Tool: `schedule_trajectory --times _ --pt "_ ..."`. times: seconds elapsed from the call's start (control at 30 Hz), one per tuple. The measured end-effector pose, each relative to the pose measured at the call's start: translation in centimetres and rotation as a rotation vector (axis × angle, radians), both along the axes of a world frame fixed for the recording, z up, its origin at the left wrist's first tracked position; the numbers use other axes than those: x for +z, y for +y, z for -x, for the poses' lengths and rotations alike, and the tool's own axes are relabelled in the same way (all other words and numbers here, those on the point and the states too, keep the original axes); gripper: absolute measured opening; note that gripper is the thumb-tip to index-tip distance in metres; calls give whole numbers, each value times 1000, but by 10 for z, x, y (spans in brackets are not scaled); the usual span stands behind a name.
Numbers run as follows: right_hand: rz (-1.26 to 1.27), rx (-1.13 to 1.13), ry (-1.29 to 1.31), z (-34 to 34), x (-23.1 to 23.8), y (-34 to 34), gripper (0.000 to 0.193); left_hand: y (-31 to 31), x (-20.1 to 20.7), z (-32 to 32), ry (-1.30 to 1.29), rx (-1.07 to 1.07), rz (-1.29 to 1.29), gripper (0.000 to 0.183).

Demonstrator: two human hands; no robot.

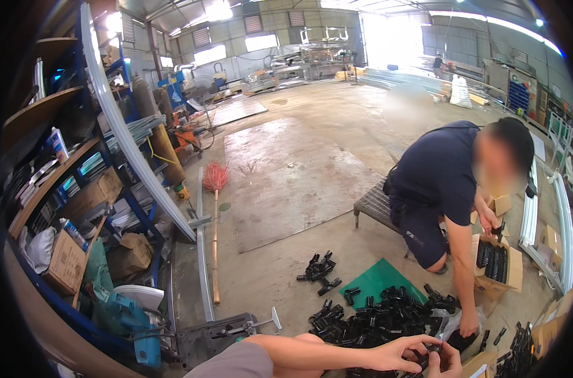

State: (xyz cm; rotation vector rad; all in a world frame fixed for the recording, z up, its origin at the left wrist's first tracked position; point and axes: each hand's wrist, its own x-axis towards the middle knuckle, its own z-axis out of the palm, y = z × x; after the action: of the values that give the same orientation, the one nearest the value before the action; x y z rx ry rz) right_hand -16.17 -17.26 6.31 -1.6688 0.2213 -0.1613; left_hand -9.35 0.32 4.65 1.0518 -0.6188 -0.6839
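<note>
Left hand [396, 356] and right hand [447, 362] together pinch small black plastic connector [432, 348] above floor pile of black connectors [374, 318]; co-worker [450, 189] reaches same pile, cardboard box [495, 264] alongside.

Left hand [396, 356] and right hand [449, 360] meet low down (fingers [425, 341] curled, fingertips touching).

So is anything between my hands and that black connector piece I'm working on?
Nothing visible. The left hand and right hand meet on the small black plastic piece, fingers already touching it. The pile of black pieces lies just beyond, and the co-worker's hand rests beside it, apart.
</note>
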Motion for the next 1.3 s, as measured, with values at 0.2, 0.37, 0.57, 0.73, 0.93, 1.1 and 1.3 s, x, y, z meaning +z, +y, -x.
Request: schedule_trajectory --times 0.2,0.37,0.57,0.73,0.93,1.1,1.3 --pt "25 45 101 -4 2 -4 36 4 -1 -2 -27 -4 1 68" --pt "74 67 11 -1 -12 -17 32 0 -2 3 -108 13 -59 68" --pt "104 61 -8 7 -8 -18 35 -3 -15 -6 -238 20 -46 75" --pt "92 3 -9 -8 13 3 40 13 4 -18 -253 75 -157 63" --pt "-25 43 -153 -6 18 -4 44 9 20 -15 -314 116 -230 60" --pt "90 45 -228 6 17 -9 43 1 9 -5 -176 111 -124 63" --pt "178 46 -246 6 17 -2 44 13 6 -5 -343 102 -204 58"
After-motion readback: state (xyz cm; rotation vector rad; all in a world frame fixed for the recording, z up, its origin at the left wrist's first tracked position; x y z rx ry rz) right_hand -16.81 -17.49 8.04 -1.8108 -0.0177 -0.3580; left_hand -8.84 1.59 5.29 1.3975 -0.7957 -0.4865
